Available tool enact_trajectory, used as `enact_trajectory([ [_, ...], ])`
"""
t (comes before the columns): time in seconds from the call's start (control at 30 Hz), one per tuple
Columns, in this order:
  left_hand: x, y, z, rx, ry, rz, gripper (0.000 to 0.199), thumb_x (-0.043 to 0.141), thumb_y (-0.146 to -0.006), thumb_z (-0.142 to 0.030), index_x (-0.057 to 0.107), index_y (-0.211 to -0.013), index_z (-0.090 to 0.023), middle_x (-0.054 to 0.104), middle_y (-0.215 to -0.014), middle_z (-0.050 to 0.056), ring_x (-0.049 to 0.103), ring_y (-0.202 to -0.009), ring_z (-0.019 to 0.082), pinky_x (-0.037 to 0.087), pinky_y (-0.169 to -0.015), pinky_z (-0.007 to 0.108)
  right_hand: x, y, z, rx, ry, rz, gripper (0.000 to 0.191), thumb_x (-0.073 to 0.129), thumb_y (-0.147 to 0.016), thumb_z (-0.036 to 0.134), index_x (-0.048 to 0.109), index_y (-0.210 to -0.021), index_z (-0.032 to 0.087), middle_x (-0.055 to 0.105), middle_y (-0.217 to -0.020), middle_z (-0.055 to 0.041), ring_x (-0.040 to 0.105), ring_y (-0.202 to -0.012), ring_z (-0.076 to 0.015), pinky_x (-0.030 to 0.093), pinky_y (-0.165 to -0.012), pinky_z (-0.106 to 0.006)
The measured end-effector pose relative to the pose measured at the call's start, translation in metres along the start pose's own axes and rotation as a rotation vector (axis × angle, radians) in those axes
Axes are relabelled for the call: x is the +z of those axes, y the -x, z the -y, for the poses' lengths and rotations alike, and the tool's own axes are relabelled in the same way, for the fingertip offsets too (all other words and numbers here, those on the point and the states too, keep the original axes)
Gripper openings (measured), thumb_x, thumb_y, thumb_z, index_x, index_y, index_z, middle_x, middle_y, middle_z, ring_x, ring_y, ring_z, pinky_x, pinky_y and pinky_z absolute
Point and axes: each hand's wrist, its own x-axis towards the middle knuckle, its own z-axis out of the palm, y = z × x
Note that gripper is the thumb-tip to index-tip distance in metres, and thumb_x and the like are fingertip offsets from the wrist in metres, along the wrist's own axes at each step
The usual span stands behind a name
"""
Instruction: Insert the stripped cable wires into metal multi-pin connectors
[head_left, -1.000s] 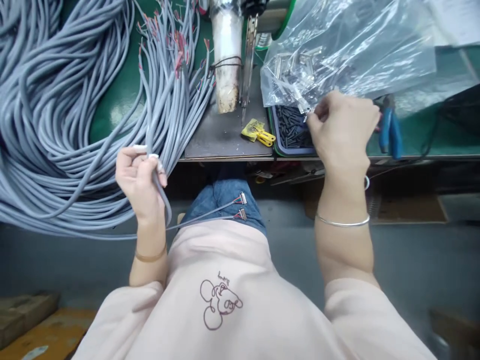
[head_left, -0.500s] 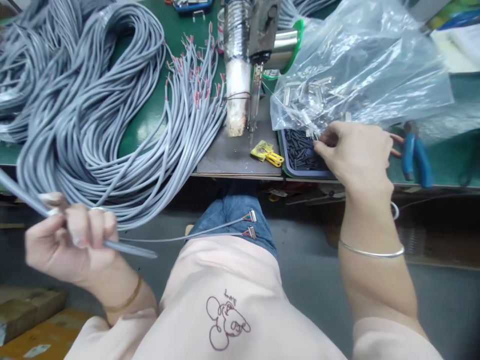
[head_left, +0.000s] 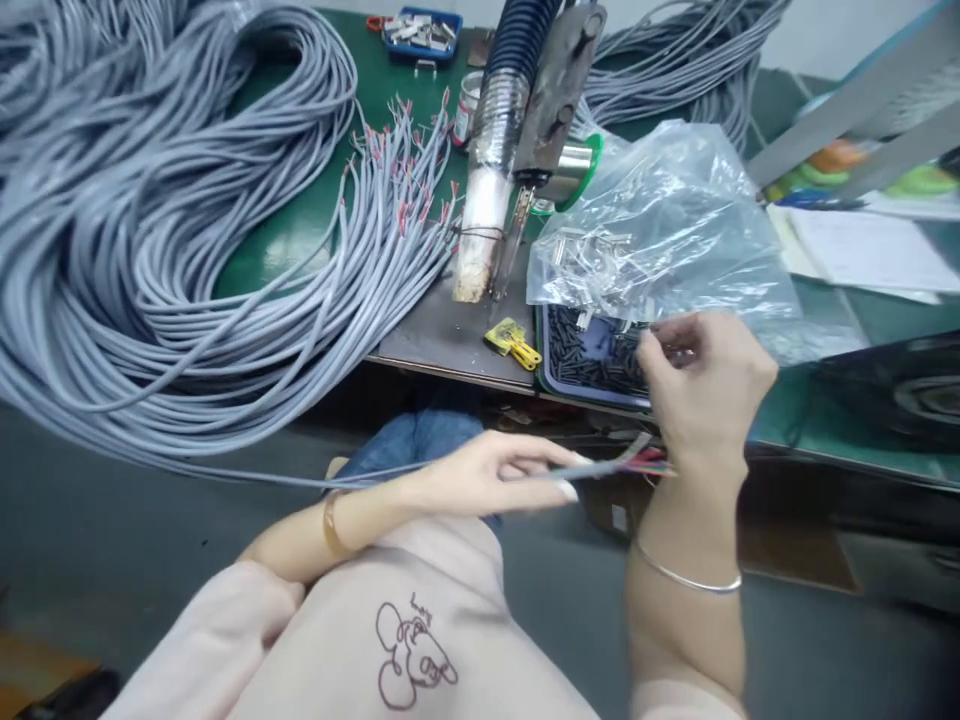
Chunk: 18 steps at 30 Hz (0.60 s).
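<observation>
My left hand (head_left: pixel 517 475) pinches a grey cable (head_left: pixel 596 470) whose stripped end shows coloured wires (head_left: pixel 646 462) beside my right wrist. Over the right part of a small tray (head_left: pixel 551 375) of black tubes (head_left: pixel 571 350) is my right hand (head_left: pixel 697 365), its fingers closed; what they hold, if anything, is too small to name. A clear plastic bag (head_left: pixel 675 225) with metal connectors (head_left: pixel 592 265) lies against the tray's back edge. Many grey cables (head_left: pixel 300 330) with bared red wire ends spread over the bench's left side.
A taped hose nozzle (head_left: pixel 480 235) and a metal arm (head_left: pixel 555 95) hang over the grey board (head_left: pixel 435 330). Behind them is a solder spool (head_left: pixel 574 175). A yellow clip (head_left: pixel 514 343) lies left of the tray. Papers (head_left: pixel 877 250) and a black object (head_left: pixel 900 390) are at right.
My left hand has swung from the far left to the centre, bringing the cable's wire end near my right wrist. My right hand stays at the tray. The view has shifted.
</observation>
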Motion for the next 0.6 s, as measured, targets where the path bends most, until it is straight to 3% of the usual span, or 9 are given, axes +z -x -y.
enact_trajectory([
  [0.07, -0.009, 0.006, 0.013, 0.106, -0.016, -0.280, 0.049, 0.066, -0.093, -0.045, 0.074, -0.130, -0.015, 0.078, -0.084, 0.007, 0.061, -0.061, 0.011, 0.051, -0.059, 0.024, -0.011, 0.003, 0.008, -0.006, -0.145, -0.093, 0.022, 0.073, -0.072, 0.013, 0.055, -0.064, 0.022, 0.069, -0.070, -0.0027, 0.062, -0.059, -0.0132, 0.047, -0.054, -0.027],
  [0.17, -0.032, 0.018, 0.019, 0.313, -0.275, -0.660, 0.029, 0.071, -0.088, -0.035, 0.083, -0.106, -0.016, 0.082, -0.106, 0.011, 0.075, -0.092, 0.021, 0.060, -0.085, 0.032, -0.020, 0.012, 0.027, 0.067, -0.420, -0.263, 0.018, 0.076, -0.078, 0.022, 0.060, -0.070, 0.020, 0.069, -0.070, -0.0023, 0.063, -0.050, -0.0129, 0.047, -0.045, -0.026],
  [0.23, -0.045, 0.023, 0.017, 0.341, -0.368, -0.835, 0.020, 0.076, -0.082, -0.031, 0.084, -0.094, -0.017, 0.083, -0.097, 0.010, 0.075, -0.084, 0.020, 0.060, -0.077, 0.029, -0.022, 0.020, 0.044, 0.086, -0.586, -0.324, 0.019, 0.080, -0.078, 0.023, 0.062, -0.073, 0.020, 0.069, -0.068, -0.0015, 0.066, -0.052, -0.0143, 0.053, -0.046, -0.027],
  [0.27, -0.050, 0.024, 0.015, 0.321, -0.339, -0.851, 0.018, 0.077, -0.080, -0.030, 0.083, -0.089, -0.015, 0.082, -0.087, 0.009, 0.071, -0.070, 0.016, 0.058, -0.066, 0.025, -0.022, 0.025, 0.053, 0.087, -0.666, -0.340, 0.019, 0.082, -0.078, 0.023, 0.063, -0.075, 0.019, 0.069, -0.068, -0.0008, 0.066, -0.052, -0.0143, 0.055, -0.048, -0.028],
  [0.37, -0.057, 0.020, 0.010, 0.245, -0.094, -0.732, 0.021, 0.076, -0.079, -0.029, 0.080, -0.090, -0.012, 0.074, -0.066, 0.004, 0.049, -0.043, 0.006, 0.040, -0.042, 0.019, -0.019, 0.039, 0.074, 0.111, -0.847, -0.216, 0.020, 0.082, -0.081, 0.022, 0.062, -0.077, 0.020, 0.072, -0.071, -0.0002, 0.072, -0.064, -0.0154, 0.058, -0.056, -0.027],
  [0.47, -0.057, 0.013, 0.006, 0.220, 0.092, -0.660, 0.028, 0.078, -0.077, -0.029, 0.078, -0.100, -0.012, 0.065, -0.058, -0.001, 0.036, -0.040, 0.002, 0.027, -0.039, 0.017, -0.012, 0.050, 0.087, 0.165, -0.933, 0.009, 0.022, 0.080, -0.084, 0.023, 0.060, -0.076, 0.021, 0.073, -0.074, 0.0015, 0.073, -0.069, -0.0131, 0.058, -0.064, -0.026],
  [0.6, -0.055, 0.004, 0.002, 0.182, 0.202, -0.621, 0.021, 0.081, -0.073, -0.028, 0.073, -0.086, -0.013, 0.061, -0.055, -0.004, 0.035, -0.039, 0.002, 0.023, -0.038, 0.017, 0.002, 0.058, 0.095, 0.213, -0.860, 0.040, 0.019, 0.078, -0.085, 0.026, 0.061, -0.077, 0.021, 0.071, -0.075, 0.0029, 0.070, -0.068, -0.0121, 0.055, -0.058, -0.024],
])
